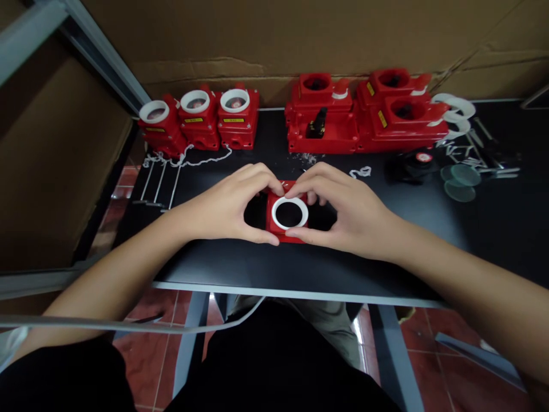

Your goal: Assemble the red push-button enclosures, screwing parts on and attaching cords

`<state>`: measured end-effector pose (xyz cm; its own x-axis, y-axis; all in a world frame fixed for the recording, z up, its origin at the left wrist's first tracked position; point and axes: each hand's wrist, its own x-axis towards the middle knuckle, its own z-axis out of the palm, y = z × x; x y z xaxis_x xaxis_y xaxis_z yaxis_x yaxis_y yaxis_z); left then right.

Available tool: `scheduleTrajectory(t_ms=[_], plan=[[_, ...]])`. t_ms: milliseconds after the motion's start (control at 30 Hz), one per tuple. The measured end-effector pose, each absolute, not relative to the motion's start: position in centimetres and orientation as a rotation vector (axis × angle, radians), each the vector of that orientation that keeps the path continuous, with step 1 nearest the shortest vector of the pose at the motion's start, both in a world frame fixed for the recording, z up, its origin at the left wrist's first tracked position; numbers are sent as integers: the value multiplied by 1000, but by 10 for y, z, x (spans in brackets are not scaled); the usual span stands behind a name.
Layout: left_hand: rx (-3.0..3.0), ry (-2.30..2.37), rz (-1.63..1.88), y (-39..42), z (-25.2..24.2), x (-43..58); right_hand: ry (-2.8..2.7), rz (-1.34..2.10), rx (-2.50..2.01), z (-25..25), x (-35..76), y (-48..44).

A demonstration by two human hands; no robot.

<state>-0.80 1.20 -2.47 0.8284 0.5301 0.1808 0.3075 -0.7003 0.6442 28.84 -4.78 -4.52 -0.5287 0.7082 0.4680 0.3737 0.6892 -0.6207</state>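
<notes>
A small red box (pixel 274 220) with a white ring (pixel 290 213) on its round opening lies on the black table (pixel 240 269) in front of me. My left hand (pixel 229 206) grips the box's left side, thumb along the near edge and fingers curled over the far edge. My right hand (pixel 343 209) holds the right side, with thumb and fingertips pinching the white ring.
Three red boxes with white rings (pixel 199 120) stand at the back left. Several red boxes without rings (pixel 364 111) sit at the back right, beside loose white rings (pixel 457 111), clear discs (pixel 461 180), a black part (pixel 414 166) and metal screws. Cardboard forms the back wall.
</notes>
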Motion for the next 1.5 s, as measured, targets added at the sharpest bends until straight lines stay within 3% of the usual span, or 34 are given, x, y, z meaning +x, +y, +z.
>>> scheduleTrajectory(t_ms=[467, 900, 1500], plan=[[2407, 638, 495, 8, -27, -5, -2309, 575, -643, -36, 293, -40], [2396, 654, 518, 7, -27, -3, -2200, 495, -826, -51, 288, -46], [2462, 591, 534, 6, -28, -3, -2256, 379, -850, -33, 286, -55]])
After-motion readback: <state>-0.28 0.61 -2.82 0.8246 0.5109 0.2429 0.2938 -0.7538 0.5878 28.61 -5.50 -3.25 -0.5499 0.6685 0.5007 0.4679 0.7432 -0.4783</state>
